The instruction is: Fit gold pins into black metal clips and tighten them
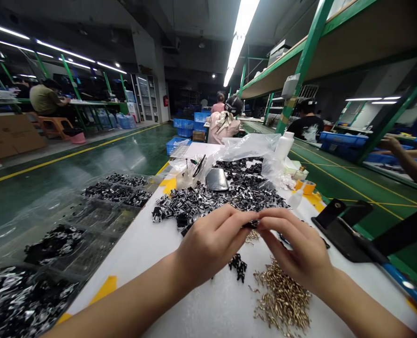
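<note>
My left hand (211, 241) and my right hand (296, 241) meet over the white tabletop (194, 310), fingertips pinched together on a small black part (251, 224). Most of that part is covered by my fingers, so its exact kind does not show. Just beyond lies a broad heap of black and silver parts (194, 202). A pile of small brass-coloured bent pieces (284, 298) spreads below my right hand. Between my forearms rests a little cluster of black pieces (238, 267).
Left of the table are clear trays (99, 216) of black parts. A phone (217, 179), a white bottle (284, 146), orange tape (305, 187) and clear plastic bags (250, 145) lie farther back. A black metal fixture with a blue handle (401, 279) stands right. Several people sit at other benches.
</note>
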`<state>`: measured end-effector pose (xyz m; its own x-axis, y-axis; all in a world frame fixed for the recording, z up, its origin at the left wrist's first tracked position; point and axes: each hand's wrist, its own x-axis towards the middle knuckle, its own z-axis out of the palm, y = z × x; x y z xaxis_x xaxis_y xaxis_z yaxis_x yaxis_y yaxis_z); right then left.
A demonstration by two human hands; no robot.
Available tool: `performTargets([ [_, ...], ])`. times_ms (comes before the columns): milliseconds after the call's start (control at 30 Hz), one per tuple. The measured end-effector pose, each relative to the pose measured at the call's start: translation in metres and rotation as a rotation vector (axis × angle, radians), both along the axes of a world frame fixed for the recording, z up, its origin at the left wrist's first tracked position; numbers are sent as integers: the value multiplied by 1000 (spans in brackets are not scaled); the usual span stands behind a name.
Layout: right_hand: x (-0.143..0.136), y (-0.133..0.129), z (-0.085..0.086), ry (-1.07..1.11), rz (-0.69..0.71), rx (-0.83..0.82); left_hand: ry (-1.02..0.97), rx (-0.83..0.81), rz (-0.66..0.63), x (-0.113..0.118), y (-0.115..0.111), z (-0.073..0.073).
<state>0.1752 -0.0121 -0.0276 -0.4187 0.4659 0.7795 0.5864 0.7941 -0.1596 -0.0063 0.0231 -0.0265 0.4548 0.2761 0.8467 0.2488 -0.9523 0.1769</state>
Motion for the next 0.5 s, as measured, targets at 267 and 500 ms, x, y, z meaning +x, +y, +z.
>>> performTargets([
  [267,-1,5,3,-31,-48,-277,157,14,74,-5,8,-2],
  [500,7,-5,39,-246,-98,-320,136,-351,84,-5,8,5],
])
